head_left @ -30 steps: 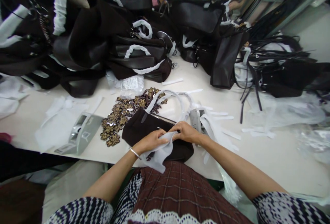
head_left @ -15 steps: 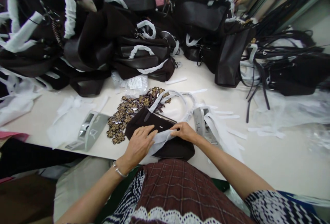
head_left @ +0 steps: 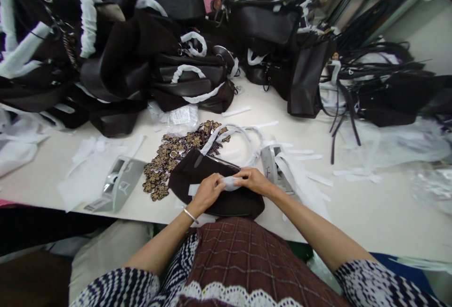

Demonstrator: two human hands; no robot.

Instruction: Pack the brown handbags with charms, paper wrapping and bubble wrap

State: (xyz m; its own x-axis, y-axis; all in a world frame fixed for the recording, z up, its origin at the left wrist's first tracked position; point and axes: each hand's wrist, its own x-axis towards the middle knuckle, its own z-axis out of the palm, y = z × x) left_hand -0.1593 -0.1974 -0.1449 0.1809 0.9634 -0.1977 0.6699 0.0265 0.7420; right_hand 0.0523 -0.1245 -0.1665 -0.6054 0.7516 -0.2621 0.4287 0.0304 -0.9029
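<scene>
Handbag (head_left: 187, 170) lies on the counter (head_left: 374, 213) right before you, near the close edge. Wrap (head_left: 231, 183) sits on it, between your left hand (head_left: 209, 193) and right hand (head_left: 253, 180). Charm pile (head_left: 165, 156): left of and behind the handbag, packet (head_left: 183, 117) just behind that. Left holder (head_left: 125, 182) lies left of the charm pile, sheets (head_left: 90, 165) left of it. Right holder (head_left: 270, 158) stands just right of your handbag, strips (head_left: 305, 189) to its right. Bag heap (head_left: 208, 81) runs across the back; strap heap (head_left: 381, 62) back right, plastic sheeting (head_left: 399, 149) in front of it.
</scene>
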